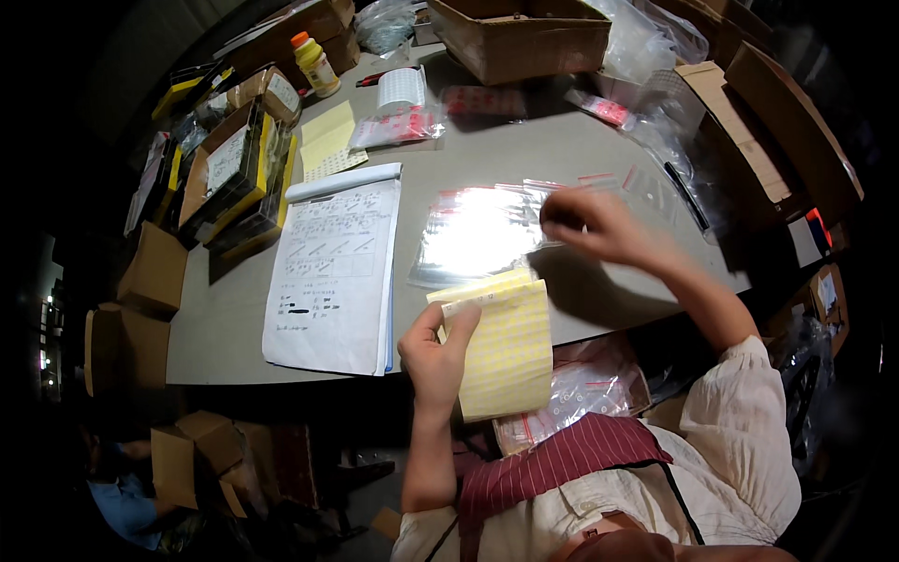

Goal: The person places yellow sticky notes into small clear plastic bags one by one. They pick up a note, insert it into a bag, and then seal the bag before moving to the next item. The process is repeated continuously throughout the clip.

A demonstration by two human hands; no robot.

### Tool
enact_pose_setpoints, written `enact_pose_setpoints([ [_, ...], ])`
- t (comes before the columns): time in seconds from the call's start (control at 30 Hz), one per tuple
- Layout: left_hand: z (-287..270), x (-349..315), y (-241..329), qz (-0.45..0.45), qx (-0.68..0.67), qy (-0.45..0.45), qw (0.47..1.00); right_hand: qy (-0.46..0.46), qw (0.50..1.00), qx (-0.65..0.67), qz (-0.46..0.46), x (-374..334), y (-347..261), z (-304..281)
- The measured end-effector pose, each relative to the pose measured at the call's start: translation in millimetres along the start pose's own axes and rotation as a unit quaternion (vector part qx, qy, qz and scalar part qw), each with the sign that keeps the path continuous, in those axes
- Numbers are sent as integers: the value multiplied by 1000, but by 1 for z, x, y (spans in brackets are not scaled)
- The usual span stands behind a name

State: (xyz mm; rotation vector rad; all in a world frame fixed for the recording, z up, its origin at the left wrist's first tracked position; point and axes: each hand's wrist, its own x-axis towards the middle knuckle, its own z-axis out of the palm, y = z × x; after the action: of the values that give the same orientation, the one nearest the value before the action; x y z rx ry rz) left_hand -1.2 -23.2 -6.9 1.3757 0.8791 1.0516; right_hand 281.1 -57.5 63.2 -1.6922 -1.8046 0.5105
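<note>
My left hand (435, 358) is closed on a folded yellow sheet of small labels (510, 351), the thumb on its front. The sheet is held tilted over the table's near edge. My right hand (596, 225) hovers by the right end of a spread of clear zip bags (476, 234) with red seal strips. Its fingers are curled together, and whatever they may pinch is too small to make out. Glare whitens the middle of the bags. Beneath the sheet, a box of bagged small parts (585, 393) stands close to my body.
Left of the bags lies a clipped pad of written papers (328, 272). Behind it are yellow label sheets (330, 140), a white label roll (401, 91) and an orange-capped bottle (316, 64). Cardboard boxes (520, 47) line the back; a black pen (686, 194) lies at right.
</note>
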Motion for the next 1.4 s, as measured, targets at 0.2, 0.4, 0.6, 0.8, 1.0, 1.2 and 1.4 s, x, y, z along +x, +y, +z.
enact_pose_setpoints([
  [0.2,-2,0,9,-18,-39,-40,998,-103,987,-114,53,47,48,-3],
  [0.4,-15,1,5,-36,-19,-77,996,-113,940,-305,98,42,46,-20],
  [0.6,-16,3,5,-36,-39,-84,995,-109,992,-37,-40,55,27,-1],
  [0.8,-17,5,6,-35,-76,-99,992,0,977,-196,-85,56,25,39],
  [1.0,-18,5,7,-48,-24,-74,996,-10,957,-274,89,45,37,0],
  [1.2,-7,2,6,-25,-23,-29,999,-54,992,-52,-103,17,-12,1],
  [1.4,-7,0,0,-8,-2,-21,1000,-98,978,-60,-176,1,-62,41],
])
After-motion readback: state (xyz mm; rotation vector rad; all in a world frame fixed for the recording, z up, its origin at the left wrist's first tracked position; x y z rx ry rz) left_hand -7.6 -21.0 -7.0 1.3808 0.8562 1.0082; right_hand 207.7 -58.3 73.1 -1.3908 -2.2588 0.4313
